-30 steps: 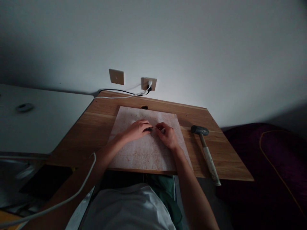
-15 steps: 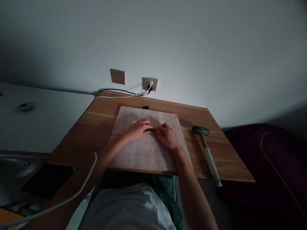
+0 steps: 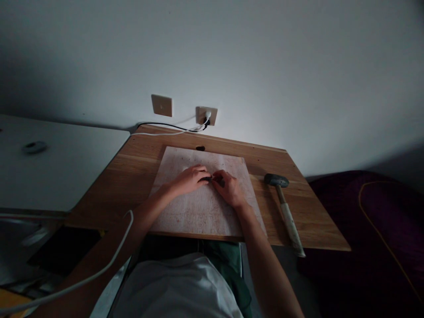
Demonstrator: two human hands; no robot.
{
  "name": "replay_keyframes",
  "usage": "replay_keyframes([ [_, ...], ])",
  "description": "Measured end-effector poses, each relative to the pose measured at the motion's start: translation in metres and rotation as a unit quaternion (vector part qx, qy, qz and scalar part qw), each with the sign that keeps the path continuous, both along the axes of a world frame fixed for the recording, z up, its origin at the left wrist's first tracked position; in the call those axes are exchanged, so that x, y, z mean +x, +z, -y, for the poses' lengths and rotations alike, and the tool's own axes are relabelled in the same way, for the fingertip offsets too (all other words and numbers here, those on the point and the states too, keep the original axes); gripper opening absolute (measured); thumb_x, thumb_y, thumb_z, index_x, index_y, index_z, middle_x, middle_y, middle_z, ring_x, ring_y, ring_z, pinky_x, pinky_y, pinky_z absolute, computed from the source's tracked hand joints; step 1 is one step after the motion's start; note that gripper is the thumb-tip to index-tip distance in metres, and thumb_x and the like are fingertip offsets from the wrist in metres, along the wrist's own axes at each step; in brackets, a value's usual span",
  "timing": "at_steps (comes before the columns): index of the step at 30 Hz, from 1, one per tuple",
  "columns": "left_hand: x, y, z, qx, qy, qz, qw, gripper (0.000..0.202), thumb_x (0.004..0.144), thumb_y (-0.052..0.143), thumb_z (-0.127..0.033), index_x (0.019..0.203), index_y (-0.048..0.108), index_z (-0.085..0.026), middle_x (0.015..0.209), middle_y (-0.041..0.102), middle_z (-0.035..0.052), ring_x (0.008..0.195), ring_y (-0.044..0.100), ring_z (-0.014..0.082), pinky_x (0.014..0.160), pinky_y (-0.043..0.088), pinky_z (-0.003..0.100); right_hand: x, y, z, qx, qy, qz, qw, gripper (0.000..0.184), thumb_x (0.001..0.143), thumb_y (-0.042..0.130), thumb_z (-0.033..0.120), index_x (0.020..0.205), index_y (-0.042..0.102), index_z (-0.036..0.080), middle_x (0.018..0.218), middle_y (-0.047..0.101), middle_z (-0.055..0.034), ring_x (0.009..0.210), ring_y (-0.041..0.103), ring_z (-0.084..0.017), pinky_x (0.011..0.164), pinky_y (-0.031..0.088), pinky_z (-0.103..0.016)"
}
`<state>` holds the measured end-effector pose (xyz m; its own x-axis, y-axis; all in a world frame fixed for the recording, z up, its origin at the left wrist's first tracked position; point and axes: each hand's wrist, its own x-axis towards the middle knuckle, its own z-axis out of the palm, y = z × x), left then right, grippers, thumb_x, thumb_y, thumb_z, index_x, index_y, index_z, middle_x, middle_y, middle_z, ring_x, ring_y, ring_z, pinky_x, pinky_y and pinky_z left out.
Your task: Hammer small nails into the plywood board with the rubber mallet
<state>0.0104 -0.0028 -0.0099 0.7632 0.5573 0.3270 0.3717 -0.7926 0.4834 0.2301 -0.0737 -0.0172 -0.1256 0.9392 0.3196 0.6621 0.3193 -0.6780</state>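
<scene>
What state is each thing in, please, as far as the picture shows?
Left hand: fingers closed on the small dark item.
Small dark item: held; its details are too small to tell.
Right hand: fingers curled beside that item; grip unclear.
Board: lying flat on the wooden table.
Mallet: lying down, handle end past the table's front edge.
White plug: in the wall socket.

The pale pinkish square board [image 3: 198, 212] looks matt and rough, its wood-like face speckled with brown scuffs. The brown grained wooden tabletop [image 3: 115, 181] looks smoother, with a faint sheen. The dark-headed mallet [image 3: 288, 217] has a dull, rubber-like head and a scuffed whitish grip. The bulky purple cushion [image 3: 338, 203] looks velvety; the broad white wall [image 3: 265, 66] is matt.
</scene>
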Motion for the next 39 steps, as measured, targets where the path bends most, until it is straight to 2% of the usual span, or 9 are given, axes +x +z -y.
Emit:
replay_keyframes([
  [20,0.0001,-0.0015,-0.0007,0.024,-0.002,-0.010,1.000,0.018,0.102,0.068,-0.017,0.115,0.079,-0.023,0.109,0.071,0.0048,0.106,0.069,0.0212,0.096,0.055,0.034,-0.0004,-0.0034,-0.0016,0.032,0.014,-0.002,0.999,0.019,0.090,0.068,0.014,0.106,0.069,0.024,0.099,0.078,-0.0060,0.089,0.073,-0.022,0.086,0.059,-0.036],
  [33,-0.0005,-0.0004,0.0009,0.006,-0.008,0.000,1.000,0.018,0.101,0.067,-0.017,0.115,0.077,-0.023,0.110,0.071,0.0044,0.106,0.069,0.0210,0.097,0.055,0.034,0.0000,-0.0023,-0.0013,0.037,0.016,-0.002,0.999,0.019,0.090,0.070,0.016,0.107,0.070,0.024,0.099,0.078,-0.0064,0.089,0.074,-0.023,0.087,0.060,-0.037],
  [36,-0.0016,0.0008,0.0005,0.005,-0.002,0.004,1.000,0.018,0.102,0.068,-0.020,0.118,0.075,-0.023,0.113,0.071,0.0053,0.108,0.069,0.0219,0.097,0.056,0.036,-0.0003,-0.0012,-0.0006,0.038,0.013,-0.005,0.999,0.019,0.091,0.069,0.019,0.109,0.069,0.024,0.098,0.078,-0.0064,0.087,0.074,-0.023,0.086,0.060,-0.037],
  [39,-0.0040,0.0028,-0.0023,0.013,0.030,0.024,0.999,0.020,0.105,0.065,-0.027,0.123,0.073,-0.021,0.118,0.071,0.0078,0.112,0.069,0.0232,0.100,0.056,0.039,-0.0002,0.0005,0.0002,0.040,0.003,-0.010,0.999,0.018,0.094,0.067,0.024,0.112,0.069,0.024,0.098,0.078,-0.0070,0.084,0.074,-0.022,0.084,0.061,-0.037],
])
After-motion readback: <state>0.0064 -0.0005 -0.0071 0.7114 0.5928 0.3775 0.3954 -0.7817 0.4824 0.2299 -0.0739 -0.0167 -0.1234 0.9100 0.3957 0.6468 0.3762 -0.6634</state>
